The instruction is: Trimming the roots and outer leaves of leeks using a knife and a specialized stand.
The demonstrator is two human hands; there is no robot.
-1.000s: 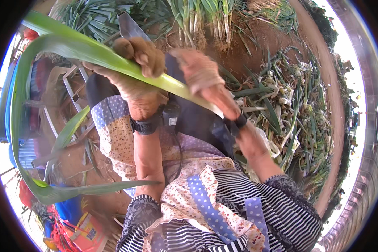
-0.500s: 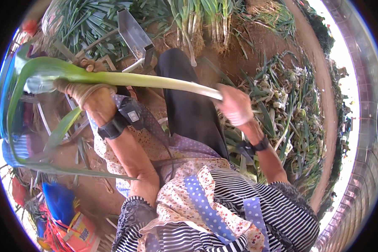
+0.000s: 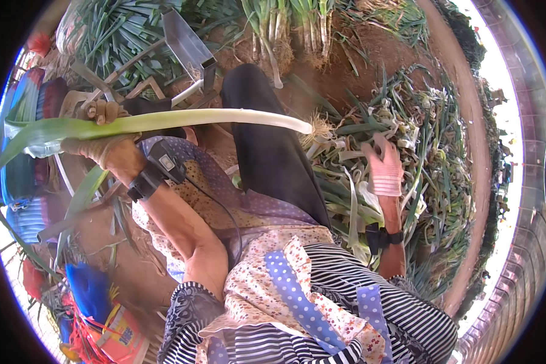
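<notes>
A long leek (image 3: 224,117) lies across in front of me, over my dark-clad knee. Its green leaves bend down at the far left, and its white end carries a tuft of roots (image 3: 320,128) on the right. My left hand (image 3: 97,136), in a brownish glove, is closed around the leek where the leaves begin. My right hand (image 3: 382,161), with a pale wrap about palm and wrist, is apart from the leek. Its fingers are spread over a heap of stripped leek leaves (image 3: 418,151); no held thing shows in them.
Bundled leeks (image 3: 291,30) stand upright on the soil beyond my knees. A grey metal trough (image 3: 188,45) on a frame is at the upper left, beside a mass of green leaves (image 3: 115,45). Blue and red bags (image 3: 88,294) lie at the lower left.
My right hand has left the leek's white end and moved right and down to the leaf heap, its fingers opening. The root tuft now shows. My left hand has shifted slightly left with the leek.
</notes>
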